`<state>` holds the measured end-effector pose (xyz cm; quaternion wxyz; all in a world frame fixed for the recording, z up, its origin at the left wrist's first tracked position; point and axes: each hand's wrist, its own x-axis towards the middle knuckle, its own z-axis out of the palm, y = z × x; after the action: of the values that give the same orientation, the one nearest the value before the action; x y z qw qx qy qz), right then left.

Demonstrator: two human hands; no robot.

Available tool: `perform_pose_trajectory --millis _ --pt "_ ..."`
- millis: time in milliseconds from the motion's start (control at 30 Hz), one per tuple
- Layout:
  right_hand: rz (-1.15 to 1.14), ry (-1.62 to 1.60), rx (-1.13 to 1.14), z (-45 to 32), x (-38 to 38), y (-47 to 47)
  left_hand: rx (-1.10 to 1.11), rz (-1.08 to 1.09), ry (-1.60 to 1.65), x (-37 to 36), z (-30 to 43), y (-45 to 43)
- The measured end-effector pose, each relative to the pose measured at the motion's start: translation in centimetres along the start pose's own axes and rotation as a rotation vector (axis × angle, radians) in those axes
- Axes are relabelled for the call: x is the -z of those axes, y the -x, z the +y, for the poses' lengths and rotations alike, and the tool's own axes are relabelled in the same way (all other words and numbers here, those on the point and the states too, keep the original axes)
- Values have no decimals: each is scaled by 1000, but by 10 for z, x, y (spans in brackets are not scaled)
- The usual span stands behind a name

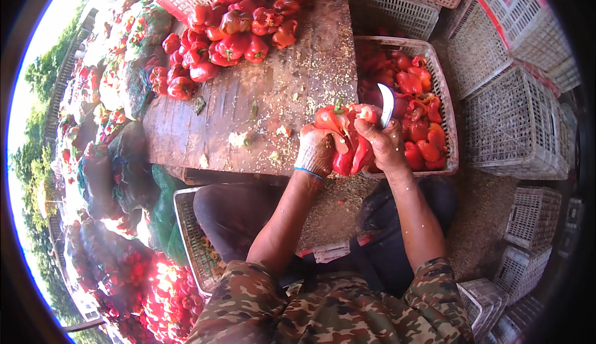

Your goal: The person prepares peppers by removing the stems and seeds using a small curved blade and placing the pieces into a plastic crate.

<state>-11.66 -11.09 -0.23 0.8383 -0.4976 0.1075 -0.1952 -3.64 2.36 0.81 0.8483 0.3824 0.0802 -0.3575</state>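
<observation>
My left hand [315,151], in a light knit glove, grips a red bell pepper [342,130] that is split open, its green stem pointing up. On the pepper's other side my bare right hand [384,141] holds a knife with a curved blade [386,102], which points upward. The right thumb presses against the torn pepper flesh; the knife's handle is hidden in the fist. Both hands are over the near right corner of a wooden table [288,83]. Just to the right stands a plastic crate [442,88] holding cut red pepper pieces [421,125].
Whole red peppers [233,32] are heaped at the table's far left. Seeds and scraps [240,138] litter the wood. Stacked crates [517,120] rise on the right. Mesh sacks of peppers [135,167] line the left, and another crate [186,232] stands beside my left leg.
</observation>
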Motion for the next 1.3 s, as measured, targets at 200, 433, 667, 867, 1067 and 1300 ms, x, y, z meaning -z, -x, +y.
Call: perform_pose_trajectory --millis 200,433,667,867,1067,1300 --pt "489 -26 187 4 -13 -10 -252 269 121 5 4 -34" --pt "513 339 528 -50 38 -17 -539 366 -804 120 73 -85" --pt "148 1477 484 -87 92 -38 -406 190 -264 52 37 -36" --pt "-9 1299 135 -91 65 -31 -275 75 -675 21 12 -22" --pt "-310 1101 258 -78 13 3 20 -154 -785 34 -4 -36" --pt "-301 1130 477 -66 39 6 -9 -482 -1083 7 -6 -30"
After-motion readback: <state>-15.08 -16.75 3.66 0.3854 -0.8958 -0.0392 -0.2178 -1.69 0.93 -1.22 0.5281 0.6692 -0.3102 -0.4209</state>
